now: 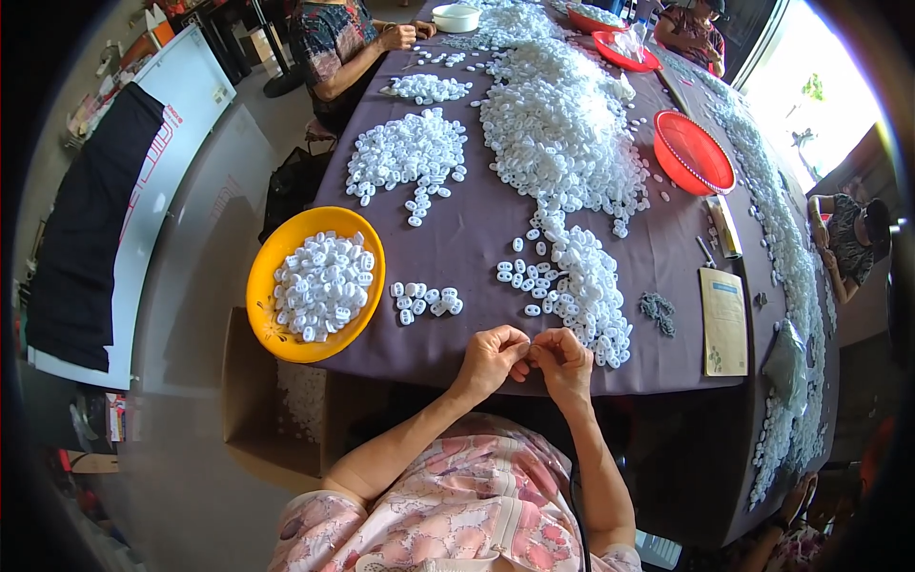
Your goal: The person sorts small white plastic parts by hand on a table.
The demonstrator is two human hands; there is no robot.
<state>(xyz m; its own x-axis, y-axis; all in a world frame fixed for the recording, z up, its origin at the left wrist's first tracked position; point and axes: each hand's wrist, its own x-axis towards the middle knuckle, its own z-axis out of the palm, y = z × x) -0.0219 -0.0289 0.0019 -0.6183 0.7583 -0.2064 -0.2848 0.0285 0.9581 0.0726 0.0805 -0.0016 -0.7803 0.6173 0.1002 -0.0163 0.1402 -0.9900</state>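
Observation:
At the table's near edge my left hand point(496, 358) and my right hand point(562, 362) meet, fingertips pinched together. Whatever lies between the fingers is too small and covered to make out. Just beyond my right hand spreads a pile of small white oval plastic pieces with two openings each point(586, 286). To the left of my hands sits a little group of the same white pieces point(424, 301). A yellow bowl point(259, 286) heaped with such pieces stands at the table's left corner. Right of the near pile lies a small clump of dark grey bits point(658, 313).
A large white heap point(562, 124) covers the table's middle. Red basins point(694, 157) and a brown envelope point(724, 324) lie to the right. Below the bowl stands an open cardboard box point(250, 400). Other people sit around the tables, one at the far left point(334, 48).

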